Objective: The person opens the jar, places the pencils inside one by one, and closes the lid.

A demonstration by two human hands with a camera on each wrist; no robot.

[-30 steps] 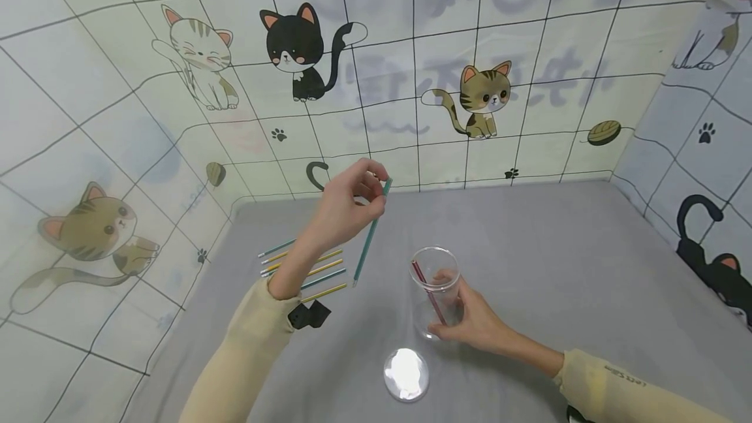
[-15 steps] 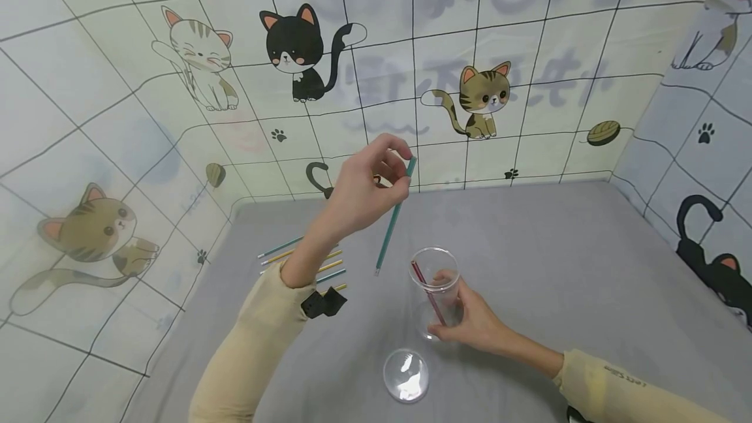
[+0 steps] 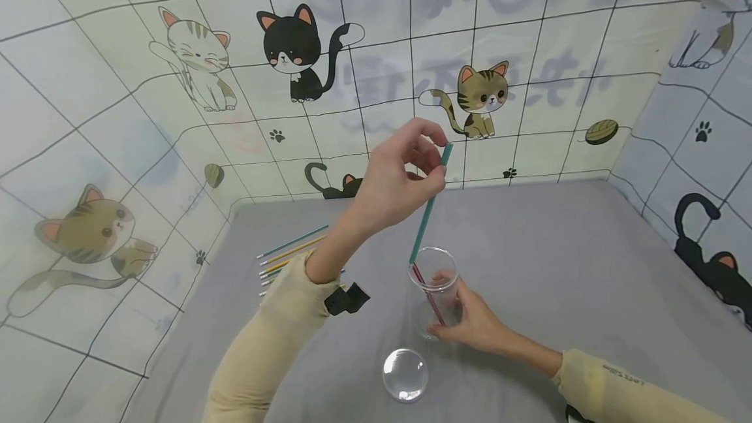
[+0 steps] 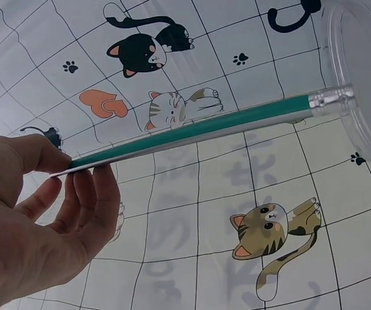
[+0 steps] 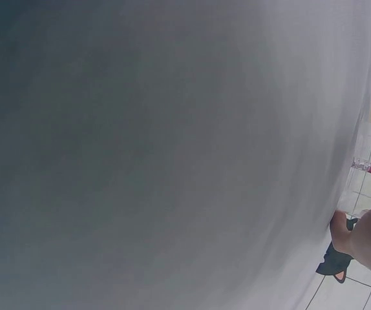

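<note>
From where I stand, everything hangs on how the teal pencil (image 3: 423,227) lines up with the mouth of the clear cup (image 3: 420,311). The pencil slants steeply downward from the left hand (image 3: 402,181), its long axis running from the fingertips to the cup's left rim, its foot leaning toward the person's left. The metal-banded end (image 4: 331,101) is the far one, right by the rim in the left wrist view. I can't honestly tell whether that end touches the rim, hangs just over the mouth or sits slightly outside it.

The left hand has a narrow pinch, thumb against fingers near the pencil's top, so nearly the whole length lies below the grip. The cup stands below that pinch, and the right hand (image 3: 472,322) is the nearer one to it: its thumb and fingers curl round the cup from the person's right, holding it on the grey cloth (image 3: 558,260). Inside, a red pencil (image 3: 436,309) leans with its top against the left side, close under the teal one's foot, so getting past that neighbour looks like the delicate part.
</note>
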